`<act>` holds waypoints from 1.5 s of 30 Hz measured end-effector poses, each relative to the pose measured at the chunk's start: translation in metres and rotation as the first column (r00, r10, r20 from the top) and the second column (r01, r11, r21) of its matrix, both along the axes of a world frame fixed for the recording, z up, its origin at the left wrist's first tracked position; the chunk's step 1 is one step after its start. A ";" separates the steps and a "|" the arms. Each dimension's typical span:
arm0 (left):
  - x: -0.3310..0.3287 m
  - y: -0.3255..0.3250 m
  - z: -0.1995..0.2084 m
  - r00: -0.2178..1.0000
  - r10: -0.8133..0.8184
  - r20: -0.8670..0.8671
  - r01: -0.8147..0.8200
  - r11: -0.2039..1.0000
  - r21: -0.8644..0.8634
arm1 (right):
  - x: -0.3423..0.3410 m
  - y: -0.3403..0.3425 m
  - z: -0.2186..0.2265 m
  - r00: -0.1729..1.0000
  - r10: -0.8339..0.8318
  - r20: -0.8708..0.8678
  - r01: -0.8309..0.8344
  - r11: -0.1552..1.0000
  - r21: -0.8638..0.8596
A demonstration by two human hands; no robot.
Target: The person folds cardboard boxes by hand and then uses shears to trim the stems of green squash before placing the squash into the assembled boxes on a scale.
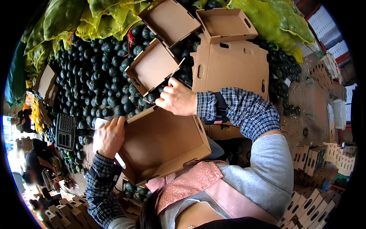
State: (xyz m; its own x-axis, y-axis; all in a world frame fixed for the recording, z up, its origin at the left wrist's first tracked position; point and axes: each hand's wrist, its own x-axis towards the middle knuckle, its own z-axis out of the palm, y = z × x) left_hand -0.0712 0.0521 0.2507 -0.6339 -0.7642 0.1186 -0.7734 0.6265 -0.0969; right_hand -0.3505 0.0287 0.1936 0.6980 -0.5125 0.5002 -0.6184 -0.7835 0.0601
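Squash (113,100) lie heaped beyond your box (164,139). Your left hand (109,138) grips its left rim, fingers closed; your right hand (177,99) curls at its far rim, grip unclear.

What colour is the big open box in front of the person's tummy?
The open box is plain brown; it shows best in the head view.

Both hands (109,138) (178,99) apart, fingers (165,96) curled
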 end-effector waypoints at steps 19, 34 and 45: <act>-0.274 -0.091 -0.214 0.723 0.643 -0.253 0.031 0.335 0.942 | -0.344 0.118 -0.123 -0.251 -0.845 -0.472 0.612 -0.516 0.599; -0.274 -0.106 -0.218 0.560 0.776 -0.292 0.169 0.239 0.956 | -0.376 0.169 -0.059 -0.132 -0.876 -0.465 0.288 -0.482 0.827; -0.165 -0.116 -0.013 0.353 0.151 -0.924 0.663 0.657 0.360 | -0.377 0.245 0.067 0.226 -0.683 0.694 0.296 0.727 0.619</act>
